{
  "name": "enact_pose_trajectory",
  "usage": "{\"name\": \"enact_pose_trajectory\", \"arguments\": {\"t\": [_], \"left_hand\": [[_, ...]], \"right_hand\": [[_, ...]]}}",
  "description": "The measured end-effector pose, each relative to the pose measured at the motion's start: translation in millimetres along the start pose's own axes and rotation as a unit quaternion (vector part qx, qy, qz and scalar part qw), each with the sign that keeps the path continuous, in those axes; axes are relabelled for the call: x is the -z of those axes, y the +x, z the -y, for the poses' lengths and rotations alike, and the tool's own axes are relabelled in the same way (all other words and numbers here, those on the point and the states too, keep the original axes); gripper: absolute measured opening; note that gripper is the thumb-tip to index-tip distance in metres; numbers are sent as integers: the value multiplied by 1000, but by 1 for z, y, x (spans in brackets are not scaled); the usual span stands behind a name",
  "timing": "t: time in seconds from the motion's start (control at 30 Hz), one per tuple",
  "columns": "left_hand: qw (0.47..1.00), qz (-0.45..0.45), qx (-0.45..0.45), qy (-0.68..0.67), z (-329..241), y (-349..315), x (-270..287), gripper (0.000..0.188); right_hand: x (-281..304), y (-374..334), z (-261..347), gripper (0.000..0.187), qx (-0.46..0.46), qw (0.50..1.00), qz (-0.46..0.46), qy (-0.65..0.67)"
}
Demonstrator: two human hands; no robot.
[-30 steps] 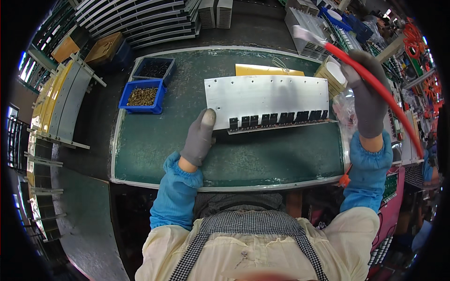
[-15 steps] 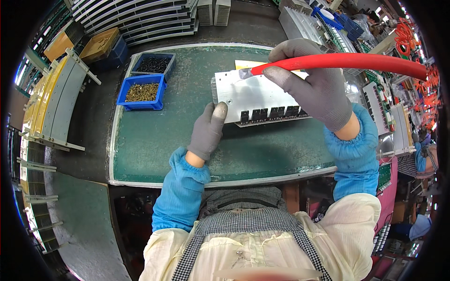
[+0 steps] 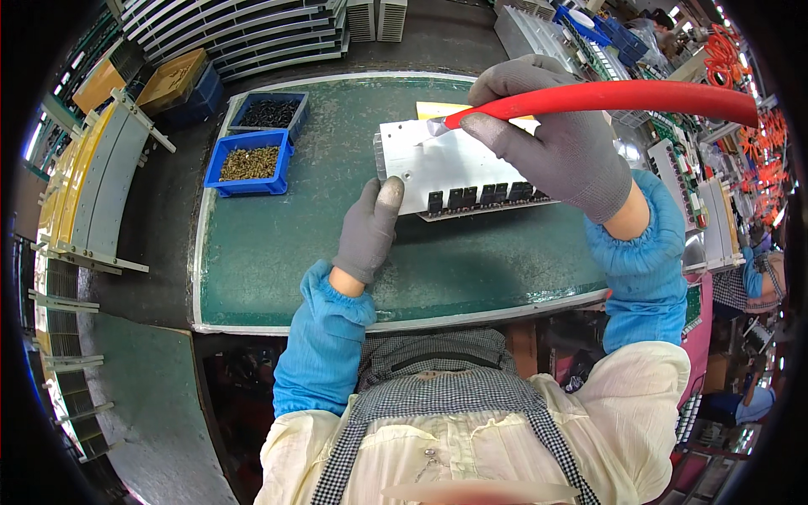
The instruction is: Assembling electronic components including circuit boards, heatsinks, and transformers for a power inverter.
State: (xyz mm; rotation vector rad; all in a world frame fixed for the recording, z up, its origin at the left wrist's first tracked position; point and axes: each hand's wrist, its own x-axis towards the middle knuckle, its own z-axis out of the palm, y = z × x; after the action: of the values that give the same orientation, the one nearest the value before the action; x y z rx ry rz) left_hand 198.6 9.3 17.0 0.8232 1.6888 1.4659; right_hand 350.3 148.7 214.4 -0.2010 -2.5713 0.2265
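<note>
A silvery metal plate (image 3: pixel 471 164) lies slightly tilted above the green worktable. Black flat components (image 3: pixel 480 196) line its near edge. In a grey glove, my left hand (image 3: pixel 369 225) grips the plate's near left corner, thumb on top and the other fingers partly hidden. My right hand (image 3: pixel 551 139), gloved too, is closed around a long tool with a thick red handle (image 3: pixel 648 95). The tool's flat metal tip (image 3: pixel 436 126) meets the plate near its far left corner. My right hand hides the plate's right part, and a yellow strip (image 3: pixel 439 110) shows behind it.
On the table's (image 3: pixel 278 278) far left stand a blue bin of small brass-coloured parts (image 3: pixel 250 163) and a bin of black parts (image 3: pixel 269 113). Metal racks (image 3: pixel 236 34) stand beyond the table. Boards and finned metal pieces (image 3: pixel 539 42) sit at the far right; another person (image 3: pixel 762 282) is at right.
The view has shifted slightly. My right hand and the red handle are a little farther from me, while the tip stays near the same spot on the plate. My left hand keeps its grip.
</note>
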Motion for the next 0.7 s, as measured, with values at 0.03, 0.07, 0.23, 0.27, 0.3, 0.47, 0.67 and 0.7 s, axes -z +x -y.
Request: {"name": "enact_pose_trajectory", "arguments": {"t": [0.03,0.07,0.23,0.27,0.3,0.47,0.67,0.7], "left_hand": [[1000,0,0,-1,0,-1,0,89],[1000,0,0,0,0,-2,1,89],[1000,7,25,4,3,0,0,96],[1000,9,27,5,4,0,0,96],[999,5,35,3,5,0,-1,96],[999,5,50,-11,9,1,1,95],[999,13,41,-16,5,0,0,89],[999,13,45,-13,5,0,0,89]], "right_hand": [[1,-1,0,19,-1,1000,0,0],[3,-2,-1,19,4,1000,-1,-3],[3,-10,-18,21,55,996,-52,-48],[4,-12,-19,21,50,996,-52,-54],[7,-14,-20,21,45,996,-52,-60],[17,-26,-31,21,44,994,-45,-92],[30,-47,-48,19,-9,996,-55,-72],[31,-52,-51,18,-32,996,-62,-58]]}}
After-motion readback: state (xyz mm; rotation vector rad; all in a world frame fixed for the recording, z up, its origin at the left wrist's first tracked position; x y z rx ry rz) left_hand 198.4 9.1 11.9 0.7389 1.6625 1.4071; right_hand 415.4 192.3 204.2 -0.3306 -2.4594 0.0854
